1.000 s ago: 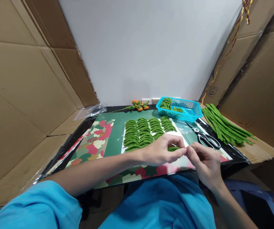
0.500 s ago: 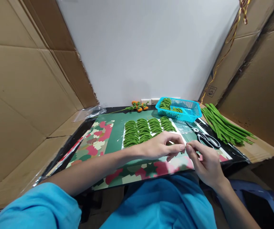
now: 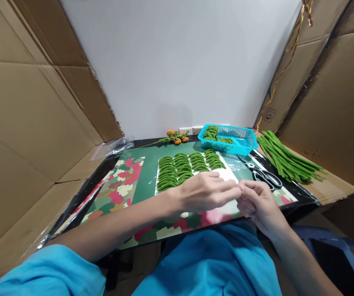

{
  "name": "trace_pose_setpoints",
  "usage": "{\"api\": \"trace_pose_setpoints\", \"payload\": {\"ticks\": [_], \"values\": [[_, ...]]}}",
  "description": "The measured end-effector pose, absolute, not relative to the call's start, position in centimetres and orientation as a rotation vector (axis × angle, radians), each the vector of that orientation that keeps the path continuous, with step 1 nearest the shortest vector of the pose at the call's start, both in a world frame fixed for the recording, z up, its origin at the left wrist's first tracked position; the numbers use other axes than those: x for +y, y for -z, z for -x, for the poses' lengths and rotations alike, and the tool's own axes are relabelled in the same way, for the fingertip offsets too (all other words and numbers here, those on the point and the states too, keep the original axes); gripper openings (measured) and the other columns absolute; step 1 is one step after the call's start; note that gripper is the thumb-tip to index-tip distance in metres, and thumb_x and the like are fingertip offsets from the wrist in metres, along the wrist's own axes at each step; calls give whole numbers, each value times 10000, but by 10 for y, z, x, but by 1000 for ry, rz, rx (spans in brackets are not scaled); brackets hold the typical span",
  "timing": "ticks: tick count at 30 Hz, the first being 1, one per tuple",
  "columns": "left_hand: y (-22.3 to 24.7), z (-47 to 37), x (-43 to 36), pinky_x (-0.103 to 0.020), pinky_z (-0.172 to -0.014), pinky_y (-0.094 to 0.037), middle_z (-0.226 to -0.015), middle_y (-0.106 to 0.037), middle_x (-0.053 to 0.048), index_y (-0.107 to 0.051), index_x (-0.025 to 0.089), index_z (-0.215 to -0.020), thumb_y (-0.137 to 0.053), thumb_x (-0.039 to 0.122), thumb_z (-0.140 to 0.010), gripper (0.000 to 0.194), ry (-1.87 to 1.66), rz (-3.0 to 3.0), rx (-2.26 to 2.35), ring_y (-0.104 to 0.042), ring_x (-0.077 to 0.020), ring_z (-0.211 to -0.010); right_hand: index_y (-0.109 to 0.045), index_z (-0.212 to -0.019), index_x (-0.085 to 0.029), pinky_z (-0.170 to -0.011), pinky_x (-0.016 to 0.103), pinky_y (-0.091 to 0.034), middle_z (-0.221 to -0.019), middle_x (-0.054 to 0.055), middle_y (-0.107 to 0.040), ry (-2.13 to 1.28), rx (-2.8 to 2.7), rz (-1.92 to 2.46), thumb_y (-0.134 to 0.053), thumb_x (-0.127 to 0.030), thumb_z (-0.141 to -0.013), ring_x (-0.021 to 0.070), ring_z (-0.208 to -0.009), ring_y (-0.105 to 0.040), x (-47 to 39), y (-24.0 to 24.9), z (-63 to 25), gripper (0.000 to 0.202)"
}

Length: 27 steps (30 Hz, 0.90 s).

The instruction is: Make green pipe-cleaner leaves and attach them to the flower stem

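My left hand (image 3: 209, 191) reaches across the front of the mat, its fingers pressed together and meeting the fingertips of my right hand (image 3: 257, 201). The right hand is closed in a pinch. Whatever lies between the fingertips is too small or hidden to make out. Just behind my left hand, curved green fuzzy pieces (image 3: 183, 165) lie in several columns on a white sheet (image 3: 226, 174). Black-handled scissors (image 3: 263, 174) rest behind my right hand, their blades pointing away to the left.
A blue basket (image 3: 244, 142) with green pieces stands at the back. Long green fuzzy stems (image 3: 284, 158) lie at the right. Orange flowers (image 3: 178, 137) lie behind the green mat (image 3: 146, 170). Cardboard walls (image 3: 337, 107) flank the table.
My left hand has turned so its back faces up more, and its fingers have come together. The right-hand fingers have curled in. The whole view has shifted slightly.
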<state>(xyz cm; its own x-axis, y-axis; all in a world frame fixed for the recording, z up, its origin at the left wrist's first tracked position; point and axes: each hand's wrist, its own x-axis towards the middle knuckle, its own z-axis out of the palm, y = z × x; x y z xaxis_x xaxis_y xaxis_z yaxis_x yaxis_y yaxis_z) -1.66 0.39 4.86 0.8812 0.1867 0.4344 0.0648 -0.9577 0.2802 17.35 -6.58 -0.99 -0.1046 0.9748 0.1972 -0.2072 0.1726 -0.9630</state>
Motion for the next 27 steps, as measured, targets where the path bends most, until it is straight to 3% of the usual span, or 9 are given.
{"api": "trace_pose_setpoints", "payload": {"ticks": [3,7,13,17,23,25,27], "values": [[-44,16,4,-301,-616,-404,-764,-611,-33,-586,198,-850,-427,184,-1082,281,-738,-2983,136,-539,-150,-637,-494,-651,-226,-420,245,-237,-525,-79,-339,-1199,-1230,885,-684,-548,-970,87,-446,-259,-67,9,-172,492],[-42,15,1,-267,-648,-449,-863,-645,-36,-609,170,-967,-501,323,-1081,220,-729,-2460,403,-574,-143,-713,-614,-778,-207,-520,264,-319,-641,-25,-492,-624,-1560,981,-564,-360,-1072,118,-550,-420,-70,10,-177,335],[-38,12,8,-217,-469,-351,-654,-546,35,-562,172,-892,-572,567,-1036,421,-400,-1659,435,-493,-96,-502,-611,-878,-214,-597,281,-358,-707,-17,-533,-264,-1832,932,-525,-181,-1057,129,-587,-478,-64,13,-187,201],[-32,11,5,-213,-474,-402,-642,-562,38,-536,177,-916,-616,536,-1024,383,-491,-1711,415,-493,-90,-489,-608,-789,-199,-553,279,-306,-657,-24,-487,-380,-1756,966,-558,-226,-1047,113,-550,-403,-64,16,-184,265],[-36,15,6,-275,-551,-404,-713,-589,-2,-539,193,-829,-484,178,-1069,247,-916,-2950,-5,-549,-136,-594,-493,-664,-230,-415,247,-212,-491,-96,-304,-1301,-1178,802,-625,-473,-1009,84,-420,-217,-67,19,-170,443],[-37,17,9,-298,-550,-384,-698,-584,-2,-551,194,-817,-461,127,-1063,270,-964,-3196,-126,-533,-147,-587,-478,-667,-234,-411,242,-201,-498,-103,-284,-1343,-1163,805,-627,-480,-1006,81,-423,-199,-67,18,-170,445],[-36,17,8,-293,-573,-399,-733,-612,-13,-580,184,-862,-451,158,-1075,250,-975,-3132,19,-548,-147,-615,-514,-678,-217,-450,246,-238,-535,-73,-361,-1103,-1325,875,-593,-434,-1039,90,-461,-282,-68,16,-173,429]]}}
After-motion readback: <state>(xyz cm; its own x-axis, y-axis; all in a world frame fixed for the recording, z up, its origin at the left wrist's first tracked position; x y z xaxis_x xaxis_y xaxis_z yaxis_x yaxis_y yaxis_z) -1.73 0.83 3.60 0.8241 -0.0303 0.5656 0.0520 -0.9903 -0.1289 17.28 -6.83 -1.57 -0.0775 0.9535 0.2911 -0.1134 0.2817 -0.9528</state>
